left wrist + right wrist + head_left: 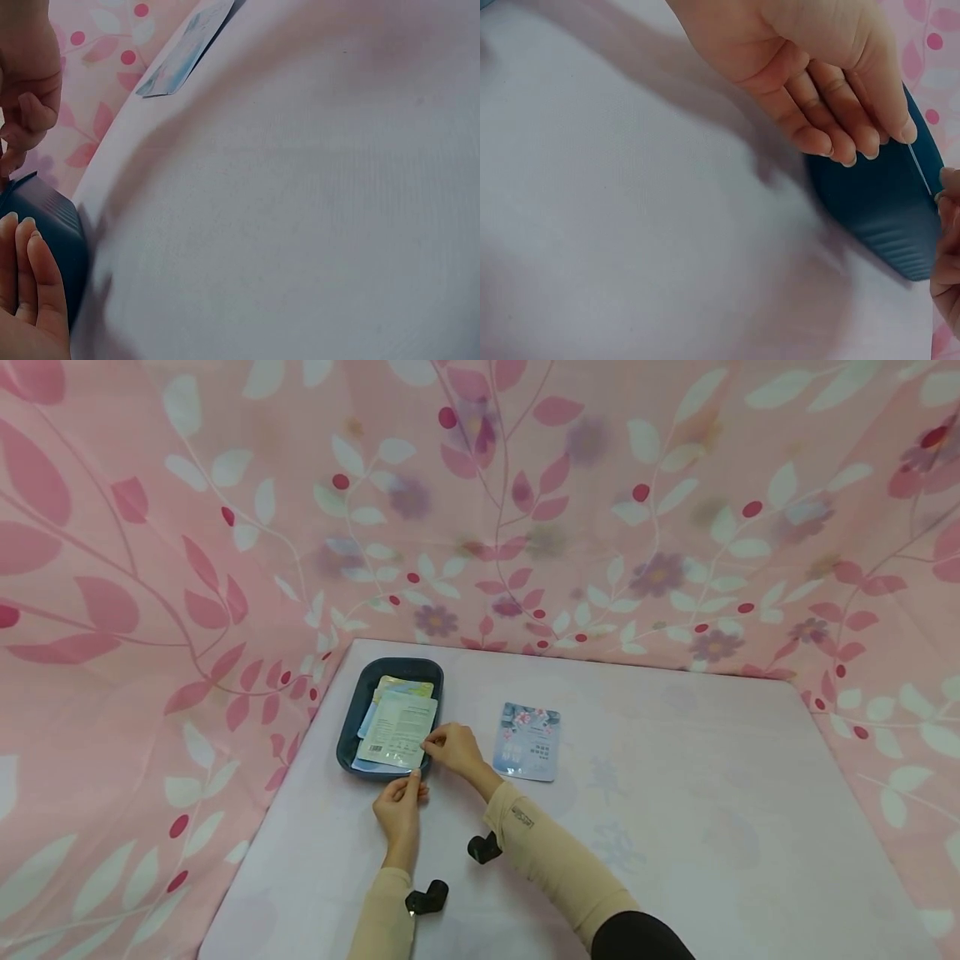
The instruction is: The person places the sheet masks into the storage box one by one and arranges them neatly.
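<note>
A pale green sheet mask packet (400,727) with printed text lies on top of other packets in a dark blue tray (346,739). My right hand (455,749) pinches the packet's right edge between thumb and forefinger, close to the tray's rim. In the right wrist view its other fingers bend loosely outside the tray wall (870,202). At the tray's front end, my left hand (400,814) pinches near the packet's lower right corner, thumb uppermost. The left wrist view shows that hand's fingers (45,274) beside the tray; its grip is out of that view.
A blue floral packet (527,742) lies flat on the white-covered table (675,810), right of the tray. Beneath the green packet show a yellow packet (408,686) and a light blue one (375,767). Pink floral cloth (525,510) hangs behind and at the sides.
</note>
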Demonstrator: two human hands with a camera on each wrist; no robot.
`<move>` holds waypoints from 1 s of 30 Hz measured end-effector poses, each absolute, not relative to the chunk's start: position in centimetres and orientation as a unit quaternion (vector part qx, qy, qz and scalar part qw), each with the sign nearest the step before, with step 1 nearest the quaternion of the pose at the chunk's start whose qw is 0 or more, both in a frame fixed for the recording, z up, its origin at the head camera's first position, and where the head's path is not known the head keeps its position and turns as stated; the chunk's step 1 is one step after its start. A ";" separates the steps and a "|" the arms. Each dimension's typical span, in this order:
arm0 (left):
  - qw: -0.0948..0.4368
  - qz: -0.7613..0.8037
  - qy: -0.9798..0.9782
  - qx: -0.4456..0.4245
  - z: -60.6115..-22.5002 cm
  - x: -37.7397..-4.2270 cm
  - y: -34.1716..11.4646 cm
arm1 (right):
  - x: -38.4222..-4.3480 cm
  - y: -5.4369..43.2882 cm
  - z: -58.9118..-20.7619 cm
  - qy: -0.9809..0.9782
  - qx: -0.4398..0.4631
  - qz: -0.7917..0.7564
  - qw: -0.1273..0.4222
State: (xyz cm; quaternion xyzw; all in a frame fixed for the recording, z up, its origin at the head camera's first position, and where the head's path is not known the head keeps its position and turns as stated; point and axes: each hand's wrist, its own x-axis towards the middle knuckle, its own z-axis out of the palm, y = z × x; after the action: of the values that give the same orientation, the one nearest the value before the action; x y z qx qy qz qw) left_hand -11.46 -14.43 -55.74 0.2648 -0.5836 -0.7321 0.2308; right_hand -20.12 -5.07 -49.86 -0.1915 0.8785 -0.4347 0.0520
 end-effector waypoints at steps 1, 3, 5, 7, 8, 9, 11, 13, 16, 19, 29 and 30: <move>0.230 -0.730 -0.587 0.264 -55.7 -11.5 -14.4 | -20.1 -4.8 -49.9 0.872 -0.194 -0.448 0.040; 0.232 -0.725 -0.594 0.261 -55.7 -11.5 -14.3 | -20.2 -4.2 -50.2 0.860 -0.198 -0.470 0.017; 0.234 -0.720 -0.601 0.258 -55.8 -11.5 -14.3 | -20.4 -3.4 -50.4 0.848 -0.207 -0.487 -0.007; 0.235 -0.716 -0.606 0.255 -55.9 -11.5 -14.4 | -20.6 -2.5 -50.6 0.841 -0.210 -0.498 -0.023; 0.235 -0.716 -0.606 0.256 -55.9 -11.5 -14.4 | -20.7 -2.0 -50.7 0.839 -0.210 -0.502 -0.028; 0.233 -0.716 -0.606 0.257 -55.9 -11.4 -14.4 | -20.7 -1.5 -50.7 0.836 -0.211 -0.505 -0.032; 0.231 -0.716 -0.605 0.259 -56.0 -11.4 -14.5 | -20.9 -0.5 -50.7 0.834 -0.202 -0.513 -0.028; 0.229 -0.717 -0.604 0.263 -56.1 -11.4 -14.6 | -20.9 0.5 -50.5 0.832 -0.190 -0.521 -0.020; 0.229 -0.719 -0.600 0.267 -56.2 -11.4 -14.6 | -20.8 1.9 -50.2 0.834 -0.166 -0.526 -0.007; 0.229 -0.721 -0.597 0.268 -56.2 -11.4 -14.6 | -20.7 3.2 -50.0 0.835 -0.149 -0.529 -0.006; 0.223 -0.723 -0.597 0.267 -56.1 -11.4 -14.6 | -19.3 7.0 -50.5 0.837 -0.112 -0.535 -0.027; 0.223 -0.722 -0.598 0.267 -56.1 -11.5 -14.5 | -19.1 7.4 -50.6 0.840 -0.104 -0.531 -0.028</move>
State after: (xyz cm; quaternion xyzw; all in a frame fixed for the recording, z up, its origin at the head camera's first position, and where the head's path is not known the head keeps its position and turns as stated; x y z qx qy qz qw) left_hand -11.46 -14.53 -56.06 0.2668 -0.5976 -0.7225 0.2229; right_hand -19.08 7.40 -50.56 -0.1045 0.8403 -0.5312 -0.0276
